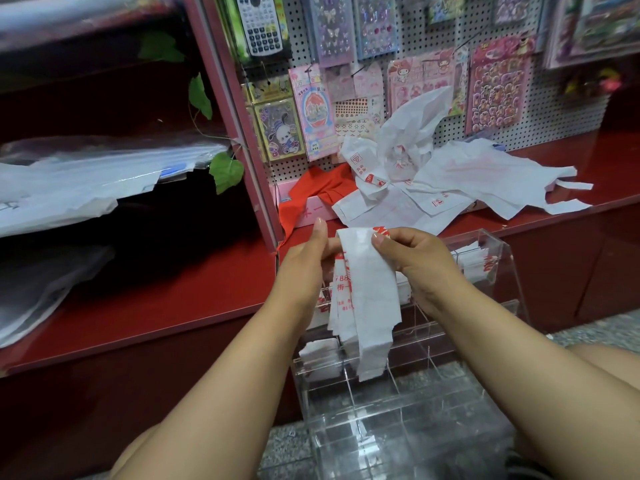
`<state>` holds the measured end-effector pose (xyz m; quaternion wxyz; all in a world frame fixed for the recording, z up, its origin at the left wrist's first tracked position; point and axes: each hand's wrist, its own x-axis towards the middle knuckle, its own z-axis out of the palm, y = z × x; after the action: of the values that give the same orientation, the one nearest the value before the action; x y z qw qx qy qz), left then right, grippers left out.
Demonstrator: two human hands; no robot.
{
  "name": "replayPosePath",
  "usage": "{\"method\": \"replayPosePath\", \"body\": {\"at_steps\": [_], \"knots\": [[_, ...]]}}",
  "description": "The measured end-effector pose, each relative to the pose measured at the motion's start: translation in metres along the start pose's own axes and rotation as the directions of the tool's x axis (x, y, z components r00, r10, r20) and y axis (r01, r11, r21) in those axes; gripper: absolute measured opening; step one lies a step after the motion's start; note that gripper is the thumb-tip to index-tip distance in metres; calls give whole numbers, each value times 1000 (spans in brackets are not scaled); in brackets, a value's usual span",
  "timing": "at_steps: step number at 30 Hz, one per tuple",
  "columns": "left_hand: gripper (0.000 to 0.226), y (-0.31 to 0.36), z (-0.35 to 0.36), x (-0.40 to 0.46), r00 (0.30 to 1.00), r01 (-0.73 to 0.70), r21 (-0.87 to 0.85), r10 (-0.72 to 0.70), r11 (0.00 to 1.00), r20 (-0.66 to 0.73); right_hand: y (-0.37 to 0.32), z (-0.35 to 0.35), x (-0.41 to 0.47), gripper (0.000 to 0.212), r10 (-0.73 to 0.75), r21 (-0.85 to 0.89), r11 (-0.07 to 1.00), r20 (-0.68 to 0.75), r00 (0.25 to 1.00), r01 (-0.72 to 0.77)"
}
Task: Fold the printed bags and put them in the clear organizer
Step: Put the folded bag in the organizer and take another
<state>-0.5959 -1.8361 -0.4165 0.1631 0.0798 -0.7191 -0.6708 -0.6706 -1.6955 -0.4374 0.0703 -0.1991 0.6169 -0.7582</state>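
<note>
A white bag with red print (370, 299), folded into a long narrow strip, hangs down in front of me. My left hand (304, 258) holds its upper left edge, fingers behind it. My right hand (415, 258) pinches the top right corner between thumb and fingers. Below and behind the strip stands the clear organizer (485, 403) with divided compartments; folded white bags (320, 355) lie in its left cell and others (474, 265) in its upper right part. A loose pile of unfolded printed bags (450, 174) lies on the red shelf behind.
A red shelf (173, 299) runs left and behind. A white pegboard (433, 36) carries sticker packs and a calculator (259, 26). Red cloth (311, 192) lies by a pink box. Clear plastic sheets (86, 178) fill the left shelves. Grey speckled floor (287, 452) lies below.
</note>
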Motion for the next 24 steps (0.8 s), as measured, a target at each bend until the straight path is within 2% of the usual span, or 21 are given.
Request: {"method": "replayPosePath", "body": {"at_steps": [5, 8, 11, 16, 24], "knots": [[58, 2, 2, 5, 998, 70, -196, -67, 978, 19, -2, -7, 0, 9, 8, -26, 1000, 63, 998, -6], [39, -3, 5, 4, 998, 66, -315, -64, 947, 19, 0, -7, -1, 9, 28, -15, 1000, 65, 998, -27], [19, -7, 9, -1, 999, 38, -287, -35, 957, 16, 2, -2, -3, 10, 21, 15, 1000, 45, 999, -22], [47, -19, 10, -3, 1000, -5, -238, 2, 971, -13, 6, 5, -4, 12, 22, 34, 999, 25, 999, -23], [53, -23, 17, -9, 999, -19, -251, 7, 968, -48, 14, 14, -6, 15, 8, 106, 994, -75, 997, 0]]}}
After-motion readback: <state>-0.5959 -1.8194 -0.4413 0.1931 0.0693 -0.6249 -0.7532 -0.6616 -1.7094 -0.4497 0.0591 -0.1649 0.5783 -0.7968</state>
